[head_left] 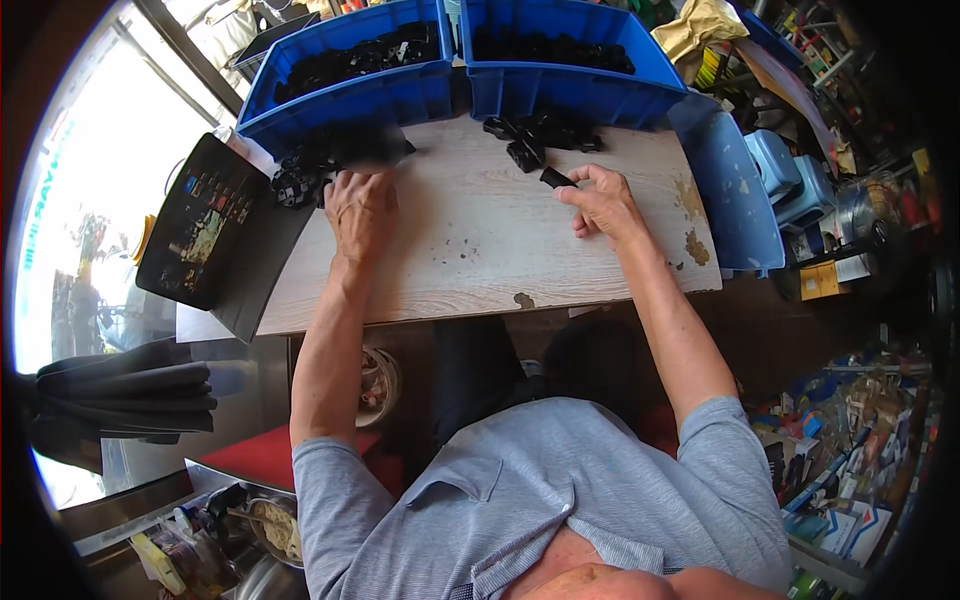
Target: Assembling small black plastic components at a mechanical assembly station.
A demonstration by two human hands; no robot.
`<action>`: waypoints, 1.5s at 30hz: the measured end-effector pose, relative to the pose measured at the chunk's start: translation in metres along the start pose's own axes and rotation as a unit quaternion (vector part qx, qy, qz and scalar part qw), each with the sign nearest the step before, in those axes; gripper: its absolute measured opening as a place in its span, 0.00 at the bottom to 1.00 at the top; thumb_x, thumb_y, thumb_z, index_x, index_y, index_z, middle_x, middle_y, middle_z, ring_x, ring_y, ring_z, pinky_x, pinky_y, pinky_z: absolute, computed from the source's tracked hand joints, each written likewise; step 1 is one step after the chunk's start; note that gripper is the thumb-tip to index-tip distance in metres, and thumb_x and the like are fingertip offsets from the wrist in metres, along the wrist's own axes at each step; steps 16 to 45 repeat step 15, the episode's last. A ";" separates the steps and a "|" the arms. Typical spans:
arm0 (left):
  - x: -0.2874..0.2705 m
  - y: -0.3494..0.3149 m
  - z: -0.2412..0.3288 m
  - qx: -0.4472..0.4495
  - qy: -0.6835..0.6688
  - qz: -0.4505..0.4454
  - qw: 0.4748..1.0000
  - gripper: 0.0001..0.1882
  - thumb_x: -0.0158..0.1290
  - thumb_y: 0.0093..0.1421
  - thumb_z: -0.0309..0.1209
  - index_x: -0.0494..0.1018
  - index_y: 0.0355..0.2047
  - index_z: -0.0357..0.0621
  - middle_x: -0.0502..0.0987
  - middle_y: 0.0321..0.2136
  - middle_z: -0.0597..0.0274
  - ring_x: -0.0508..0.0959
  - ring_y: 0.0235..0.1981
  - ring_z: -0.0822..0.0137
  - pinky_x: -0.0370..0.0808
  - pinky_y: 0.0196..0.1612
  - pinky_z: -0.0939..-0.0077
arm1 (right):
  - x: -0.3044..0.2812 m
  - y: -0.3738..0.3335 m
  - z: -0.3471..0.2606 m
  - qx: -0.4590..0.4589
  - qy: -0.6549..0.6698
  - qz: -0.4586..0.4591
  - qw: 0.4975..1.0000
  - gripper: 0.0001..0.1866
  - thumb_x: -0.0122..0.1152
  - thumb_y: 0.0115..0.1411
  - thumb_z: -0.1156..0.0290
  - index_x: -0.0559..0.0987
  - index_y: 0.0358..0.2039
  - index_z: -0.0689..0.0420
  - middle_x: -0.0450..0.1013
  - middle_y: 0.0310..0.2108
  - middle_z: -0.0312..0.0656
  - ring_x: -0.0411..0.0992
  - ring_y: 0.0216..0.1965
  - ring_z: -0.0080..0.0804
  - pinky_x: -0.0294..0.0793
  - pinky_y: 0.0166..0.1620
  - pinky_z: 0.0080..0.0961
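My right hand [606,206] is closed at the right of the worktable [460,260], pinching a small black plastic piece [557,178] between thumb and forefinger. Just beyond it lies a small heap of black parts [525,153]. On the left, my left hand [358,208] has its fingers bent down at the near edge of another heap of black parts [295,180]. A dark blurred patch lies directly beyond its knuckles. The left fingertips are hidden, so what they grip does not show.
Two blue bins [350,110] [570,92] full of black parts stand along the far edge. A black open case [200,225] leans at the left side. Light blue plastic [735,190] borders the right edge, beside crowded shelves [840,440].
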State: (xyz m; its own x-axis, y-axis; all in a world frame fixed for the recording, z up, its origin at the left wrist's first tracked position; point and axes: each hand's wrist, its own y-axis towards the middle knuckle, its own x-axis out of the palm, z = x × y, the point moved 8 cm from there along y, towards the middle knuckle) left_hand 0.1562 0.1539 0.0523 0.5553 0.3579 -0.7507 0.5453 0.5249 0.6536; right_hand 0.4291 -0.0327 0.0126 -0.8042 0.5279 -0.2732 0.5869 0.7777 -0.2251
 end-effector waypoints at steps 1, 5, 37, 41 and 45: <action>0.001 -0.001 0.003 0.002 -0.004 0.001 1.000 0.10 0.59 0.53 0.26 0.82 0.36 0.51 0.83 0.41 0.65 0.80 0.43 0.57 0.74 0.47 0.61 | -0.004 0.000 0.004 0.025 0.037 0.002 0.999 0.20 0.72 0.53 0.66 0.76 0.43 0.60 0.67 0.14 0.32 0.69 0.14 0.21 0.72 0.17 0.21; 0.008 -0.011 0.014 0.050 -0.077 -0.024 0.995 0.11 0.57 0.53 0.23 0.81 0.38 0.45 0.81 0.44 0.60 0.80 0.43 0.53 0.77 0.47 0.59 | -0.028 0.006 0.017 0.060 0.103 0.038 0.992 0.20 0.72 0.54 0.66 0.76 0.44 0.59 0.67 0.13 0.32 0.72 0.15 0.24 0.79 0.20 0.25; 0.021 -0.002 0.009 -0.009 -0.098 -0.066 0.993 0.13 0.61 0.57 0.31 0.80 0.43 0.45 0.82 0.44 0.57 0.79 0.47 0.52 0.75 0.51 0.62 | -0.171 0.024 0.049 0.067 0.144 0.364 0.918 0.20 0.68 0.58 0.68 0.77 0.50 0.59 0.69 0.18 0.40 0.73 0.19 0.34 0.82 0.27 0.34; 0.021 -0.002 0.009 -0.009 -0.098 -0.066 0.993 0.13 0.61 0.57 0.31 0.80 0.43 0.45 0.82 0.44 0.57 0.79 0.47 0.52 0.75 0.51 0.62 | -0.171 0.024 0.049 0.067 0.144 0.364 0.918 0.20 0.68 0.58 0.68 0.77 0.50 0.59 0.69 0.18 0.40 0.73 0.19 0.34 0.82 0.27 0.34; 0.021 -0.002 0.009 -0.009 -0.098 -0.066 0.993 0.13 0.61 0.57 0.31 0.80 0.43 0.45 0.82 0.44 0.57 0.79 0.47 0.52 0.75 0.51 0.62 | -0.171 0.024 0.049 0.067 0.144 0.364 0.918 0.20 0.68 0.58 0.68 0.77 0.50 0.59 0.69 0.18 0.40 0.73 0.19 0.34 0.82 0.27 0.34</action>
